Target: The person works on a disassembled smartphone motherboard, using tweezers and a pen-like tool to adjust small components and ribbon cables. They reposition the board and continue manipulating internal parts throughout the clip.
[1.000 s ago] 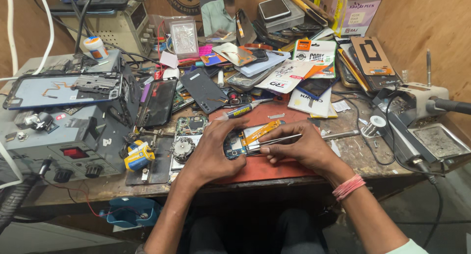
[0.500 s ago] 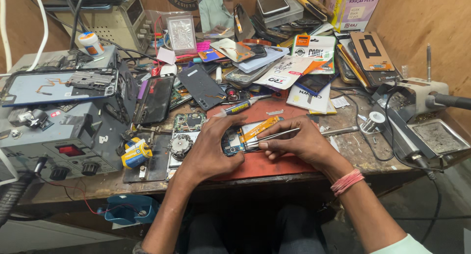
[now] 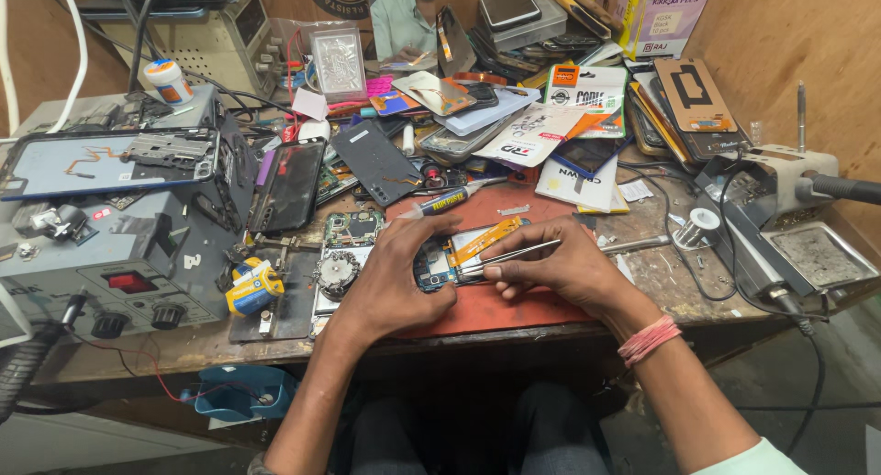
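An opened phone with its circuit board and an orange flex cable showing lies on a red mat at the bench's front. My left hand curls over the phone's left end and steadies it. My right hand pinches metal tweezers, whose tips reach the board near the middle of the phone. A pink band circles my right wrist.
A grey power supply stands at the left with a phone frame on top. Loose phone backs, screens, boxes and packets crowd the back. A tube lies behind the mat. A soldering station sits at the right.
Both hands stay on the phone; the tweezers have shifted slightly along the board. The view has moved a little.
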